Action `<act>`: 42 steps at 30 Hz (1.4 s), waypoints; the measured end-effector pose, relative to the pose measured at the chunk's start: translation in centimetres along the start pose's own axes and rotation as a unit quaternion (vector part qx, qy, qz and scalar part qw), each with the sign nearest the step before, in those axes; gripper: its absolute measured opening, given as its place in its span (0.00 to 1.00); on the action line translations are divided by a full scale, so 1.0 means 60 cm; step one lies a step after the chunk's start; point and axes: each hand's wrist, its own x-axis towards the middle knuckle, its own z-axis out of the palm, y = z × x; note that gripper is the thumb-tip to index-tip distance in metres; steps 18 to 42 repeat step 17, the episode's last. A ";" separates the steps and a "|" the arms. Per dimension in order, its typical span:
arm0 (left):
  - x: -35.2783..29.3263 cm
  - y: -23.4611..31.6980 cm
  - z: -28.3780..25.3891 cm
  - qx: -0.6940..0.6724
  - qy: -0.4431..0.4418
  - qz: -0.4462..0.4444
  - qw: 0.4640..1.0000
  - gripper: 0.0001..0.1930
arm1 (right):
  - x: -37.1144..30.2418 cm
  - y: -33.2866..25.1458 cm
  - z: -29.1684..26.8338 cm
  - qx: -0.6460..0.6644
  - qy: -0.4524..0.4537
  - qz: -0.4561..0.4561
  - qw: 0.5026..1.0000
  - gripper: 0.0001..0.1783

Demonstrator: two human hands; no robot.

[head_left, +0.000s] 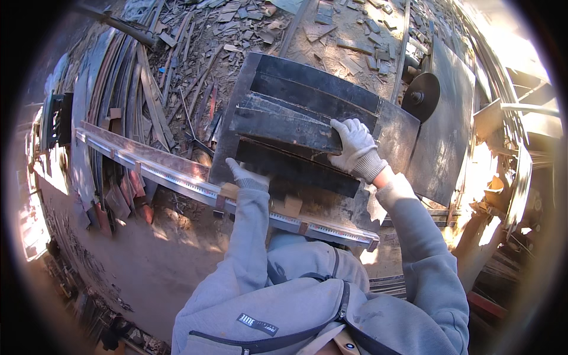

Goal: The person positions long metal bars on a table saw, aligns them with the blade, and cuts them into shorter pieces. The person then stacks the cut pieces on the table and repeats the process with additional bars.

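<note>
My left hand [248, 177], in a pale work glove, is at the near left corner of a dark flat board [296, 167]. One finger stretches along the board's end; the other fingers are partly hidden. My right hand [358, 148], gloved too, is closed round the right end of a second dark board [287, 125] with worn, scuffed faces. This board lies just beyond the first, with a narrow gap between them. More dark strips [319, 89] lie side by side behind it. All rest on a dark metal saw table [227, 145].
A round saw blade [421, 97] stands upright to the right of the boards. A long metal rail with a measuring scale [168, 173] crosses in front of me, and a small wood block [293, 205] sits beside it. Wood scraps [236, 29] litter the ground beyond; long planks [127, 77] are stacked at left.
</note>
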 end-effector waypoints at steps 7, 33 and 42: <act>0.039 0.047 -0.006 0.042 -0.044 0.023 0.998 0.55 | -0.138 -0.021 0.062 0.075 0.107 0.100 0.986 0.56; 0.217 0.254 0.079 0.503 -0.165 -0.062 0.846 0.49 | -0.226 0.113 0.273 0.630 0.128 0.587 0.492 0.50; 0.217 0.254 0.079 0.503 -0.165 -0.062 0.846 0.49 | -0.226 0.113 0.273 0.630 0.128 0.587 0.492 0.50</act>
